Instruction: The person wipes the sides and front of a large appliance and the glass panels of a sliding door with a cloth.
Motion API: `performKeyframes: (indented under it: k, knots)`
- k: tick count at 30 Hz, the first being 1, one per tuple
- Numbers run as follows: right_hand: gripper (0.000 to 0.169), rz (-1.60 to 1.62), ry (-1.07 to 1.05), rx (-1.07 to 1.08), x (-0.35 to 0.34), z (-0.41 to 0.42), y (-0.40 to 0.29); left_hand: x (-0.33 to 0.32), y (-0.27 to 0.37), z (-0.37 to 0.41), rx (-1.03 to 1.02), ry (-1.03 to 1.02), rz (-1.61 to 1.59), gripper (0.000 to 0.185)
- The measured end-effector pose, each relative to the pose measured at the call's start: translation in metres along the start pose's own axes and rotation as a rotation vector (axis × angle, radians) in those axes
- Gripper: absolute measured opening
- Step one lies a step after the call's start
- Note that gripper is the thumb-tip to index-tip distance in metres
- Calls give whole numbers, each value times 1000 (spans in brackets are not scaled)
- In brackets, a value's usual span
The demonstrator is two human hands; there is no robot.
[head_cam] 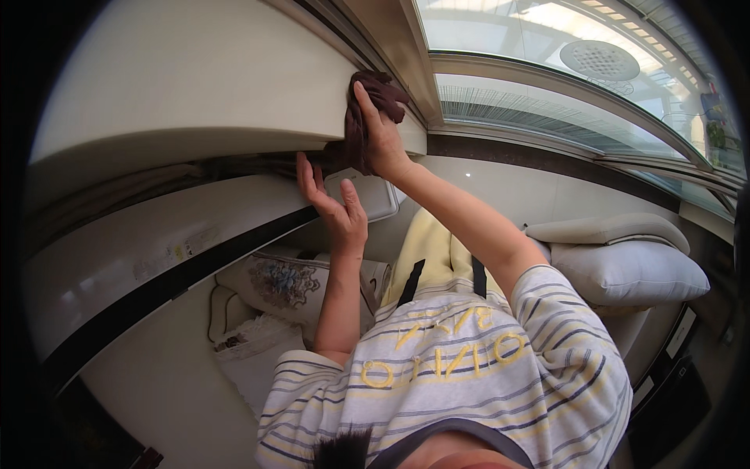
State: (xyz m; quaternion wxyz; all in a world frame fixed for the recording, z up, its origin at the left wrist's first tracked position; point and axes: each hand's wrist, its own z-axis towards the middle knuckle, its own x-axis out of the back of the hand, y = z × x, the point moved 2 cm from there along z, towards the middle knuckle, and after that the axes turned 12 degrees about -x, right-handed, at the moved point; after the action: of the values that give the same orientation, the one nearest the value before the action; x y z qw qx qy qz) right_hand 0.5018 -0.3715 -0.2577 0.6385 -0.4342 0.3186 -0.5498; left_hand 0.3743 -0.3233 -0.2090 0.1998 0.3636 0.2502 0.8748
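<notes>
My right hand (385,139) holds a dark brown cloth (375,94) and presses it against the end of a large white panel with a curved lower edge (205,76). That end is beside the metal window frame (404,47). Part of the cloth hangs down past the panel's edge. My left hand (340,217) is raised lower down and to the left, its fingers apart and nothing in it. Its fingertips are near the dark gap (258,164) below the panel; whether they touch anything, I cannot tell. A white plastic container or lid (369,196) shows behind both hands.
A glossy white surface with a label (193,246) and a black strip (176,287) runs along the left. Below it lie a flower-patterned cushion (284,281) and a lace-trimmed cloth (258,340). Grey cushions (627,269) are stacked at right, below a glass window (527,99).
</notes>
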Motion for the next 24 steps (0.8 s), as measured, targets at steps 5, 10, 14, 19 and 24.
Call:
performKeyframes:
  k: [5, 10, 14, 19, 24]
  knots:
    - [77, 82, -3, -48, -6, -20, 59, -54, -29, -50, 276, -42, -119, 63]
    - [75, 163, 5, -82, -11, -70, 133, -98, -58, -127, 373, -141, -179, 63]
    - [67, 166, 77, -124, -27, -109, 211, -131, -102, -186, 460, -188, -195, 63]
    - [65, 161, 50, -187, -23, -159, 317, -169, -154, -270, 490, -255, -189, 60]
    - [64, 116, 75, -209, -33, -214, 432, -187, -205, -346, 557, -352, -193, 59]
